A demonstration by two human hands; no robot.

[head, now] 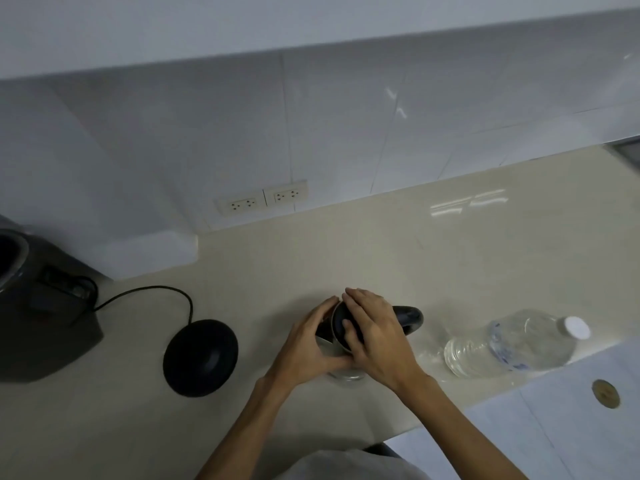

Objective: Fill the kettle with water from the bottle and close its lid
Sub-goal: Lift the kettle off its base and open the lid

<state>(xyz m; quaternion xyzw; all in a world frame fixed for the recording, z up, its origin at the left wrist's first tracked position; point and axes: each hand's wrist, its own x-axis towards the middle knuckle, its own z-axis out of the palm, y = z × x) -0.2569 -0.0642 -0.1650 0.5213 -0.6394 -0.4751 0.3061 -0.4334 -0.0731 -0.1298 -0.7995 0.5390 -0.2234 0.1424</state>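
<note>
The kettle [410, 317], steel with a black lid and black handle, stands on the pale counter, mostly hidden under my hands. My left hand [306, 344] wraps around its left side. My right hand [372, 332] lies flat on the black lid [337, 322], fingers spread over it; the lid looks slightly raised on the left. The clear water bottle [512, 344], white cap on, stands to the right of the kettle, apart from both hands.
The round black kettle base [201, 357] with its cord lies left of the kettle. A dark appliance [41, 306] stands at far left. Wall sockets [263, 200] sit on the backsplash. The counter edge [450, 414] runs diagonally at lower right.
</note>
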